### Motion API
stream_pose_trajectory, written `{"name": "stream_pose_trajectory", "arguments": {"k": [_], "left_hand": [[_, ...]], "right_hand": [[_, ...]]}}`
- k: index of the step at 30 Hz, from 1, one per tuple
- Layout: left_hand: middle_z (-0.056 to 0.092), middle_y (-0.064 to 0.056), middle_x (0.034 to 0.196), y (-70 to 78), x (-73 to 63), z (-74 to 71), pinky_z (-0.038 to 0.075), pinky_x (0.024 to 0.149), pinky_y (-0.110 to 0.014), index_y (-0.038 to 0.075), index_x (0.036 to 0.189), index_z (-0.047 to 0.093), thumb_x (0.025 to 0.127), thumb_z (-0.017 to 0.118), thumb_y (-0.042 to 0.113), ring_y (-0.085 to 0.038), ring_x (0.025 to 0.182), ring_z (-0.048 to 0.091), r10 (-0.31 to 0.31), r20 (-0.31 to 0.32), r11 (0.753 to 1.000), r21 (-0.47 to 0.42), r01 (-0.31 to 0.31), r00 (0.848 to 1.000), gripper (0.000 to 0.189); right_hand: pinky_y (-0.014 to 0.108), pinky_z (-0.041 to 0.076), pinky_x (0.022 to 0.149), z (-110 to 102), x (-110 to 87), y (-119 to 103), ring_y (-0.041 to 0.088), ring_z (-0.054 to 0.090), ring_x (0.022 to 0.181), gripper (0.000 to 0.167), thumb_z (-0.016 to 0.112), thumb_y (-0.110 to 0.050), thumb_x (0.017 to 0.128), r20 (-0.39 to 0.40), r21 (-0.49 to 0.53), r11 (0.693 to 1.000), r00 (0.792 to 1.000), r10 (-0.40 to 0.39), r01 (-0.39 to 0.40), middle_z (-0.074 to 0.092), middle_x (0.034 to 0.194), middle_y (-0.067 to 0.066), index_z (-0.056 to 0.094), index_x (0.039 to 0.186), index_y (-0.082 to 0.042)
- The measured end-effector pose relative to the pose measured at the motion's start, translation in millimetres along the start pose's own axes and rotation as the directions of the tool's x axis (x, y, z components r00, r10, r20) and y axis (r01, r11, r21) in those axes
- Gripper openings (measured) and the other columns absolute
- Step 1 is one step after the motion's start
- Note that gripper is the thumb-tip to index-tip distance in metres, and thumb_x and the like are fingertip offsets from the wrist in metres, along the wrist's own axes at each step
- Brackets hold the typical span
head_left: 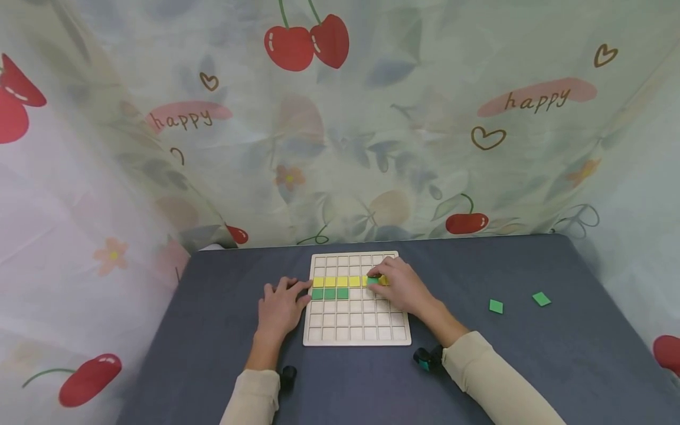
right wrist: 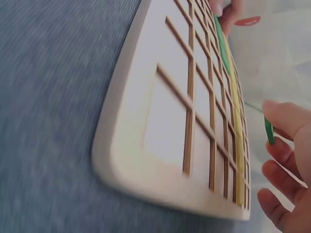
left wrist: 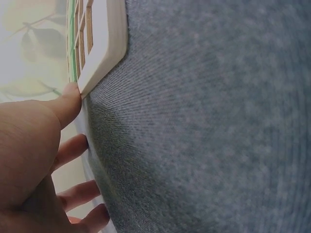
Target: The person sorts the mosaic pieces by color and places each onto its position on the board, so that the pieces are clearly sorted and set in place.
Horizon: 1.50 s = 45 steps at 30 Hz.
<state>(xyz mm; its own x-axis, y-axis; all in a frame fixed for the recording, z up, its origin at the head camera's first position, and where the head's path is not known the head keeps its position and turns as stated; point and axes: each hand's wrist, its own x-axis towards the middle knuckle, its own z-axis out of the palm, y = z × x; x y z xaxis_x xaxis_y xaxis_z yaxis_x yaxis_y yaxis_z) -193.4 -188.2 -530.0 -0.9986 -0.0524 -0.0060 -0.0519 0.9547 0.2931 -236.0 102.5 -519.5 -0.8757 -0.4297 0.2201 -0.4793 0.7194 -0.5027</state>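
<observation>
A pale wooden grid board [head_left: 356,336] lies on the dark table, its cells framed by thin ridges. One row carries yellow tiles [head_left: 342,282]; three green tiles [head_left: 330,293] fill the left cells of the row in front of it. My right hand [head_left: 399,287] pinches a green tile [right wrist: 268,130] between thumb and forefinger, over the right part of the yellow row. At the board's left edge rests my left hand [head_left: 280,308], fingers spread, thumb touching the rim in the left wrist view.
Two loose green tiles, one nearer the board [head_left: 496,306] and one farther right [head_left: 542,299], lie on the dark tabletop [head_left: 361,383]. A printed curtain [head_left: 361,177] hangs behind the table and along its sides. Dark wrist devices show at both cuffs.
</observation>
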Motion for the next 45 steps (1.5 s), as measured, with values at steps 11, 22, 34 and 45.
{"name": "stream_pose_trajectory", "arguments": {"k": [11, 22, 34, 45], "left_hand": [[0.054, -0.006, 0.147, 1.0, -1.3, 1.6, 0.046, 0.093, -0.063, 0.038, 0.142, 0.06, 0.1, 0.063, 0.044, -0.041, 0.124, 0.046, -0.002, -0.005, 1.0, 0.007, 0.002, 1.0, 0.042], [0.054, -0.006, 0.147, -0.1, -1.3, 1.3, 0.046, 0.092, -0.064, 0.039, 0.142, 0.06, 0.101, 0.062, 0.044, -0.041, 0.124, 0.047, 0.005, -0.014, 1.0, 0.011, -0.005, 1.0, 0.042], [0.054, -0.007, 0.147, 1.0, -3.0, 0.6, 0.046, 0.09, -0.063, 0.037, 0.142, 0.06, 0.1, 0.063, 0.042, -0.041, 0.121, 0.047, 0.005, -0.022, 1.0, 0.008, -0.005, 1.0, 0.042], [0.054, -0.007, 0.147, 0.6, -3.6, 2.2, 0.046, 0.09, -0.063, 0.037, 0.142, 0.06, 0.101, 0.062, 0.043, -0.041, 0.122, 0.047, 0.006, -0.035, 1.0, -0.004, -0.006, 0.999, 0.042]], "right_hand": [[0.039, 0.049, 0.087, 16.1, 7.8, -16.0, 0.019, 0.059, 0.096, 0.026, 0.079, -0.032, 0.09, 0.056, -0.1, 0.995, 0.998, -0.003, 0.009, 0.069, 0.105, -0.001, 0.076, 0.11, -0.017], [0.04, 0.049, 0.086, 24.7, 7.3, -27.0, 0.02, 0.059, 0.096, 0.021, 0.081, -0.033, 0.088, 0.047, -0.143, 0.987, 0.996, -0.07, 0.076, 0.068, 0.1, -0.003, 0.078, 0.103, -0.019], [0.036, 0.045, 0.082, 30.4, 7.7, -32.2, 0.017, 0.052, 0.09, 0.022, 0.08, -0.033, 0.089, 0.061, -0.166, 0.981, 0.994, -0.093, 0.102, 0.061, 0.098, -0.003, 0.078, 0.106, -0.019], [0.032, 0.043, 0.077, 29.9, 6.1, -31.5, 0.014, 0.049, 0.084, 0.011, 0.082, -0.031, 0.087, -0.002, -0.205, 0.969, 0.99, -0.139, 0.136, 0.06, 0.092, -0.005, 0.081, 0.092, -0.021]]}}
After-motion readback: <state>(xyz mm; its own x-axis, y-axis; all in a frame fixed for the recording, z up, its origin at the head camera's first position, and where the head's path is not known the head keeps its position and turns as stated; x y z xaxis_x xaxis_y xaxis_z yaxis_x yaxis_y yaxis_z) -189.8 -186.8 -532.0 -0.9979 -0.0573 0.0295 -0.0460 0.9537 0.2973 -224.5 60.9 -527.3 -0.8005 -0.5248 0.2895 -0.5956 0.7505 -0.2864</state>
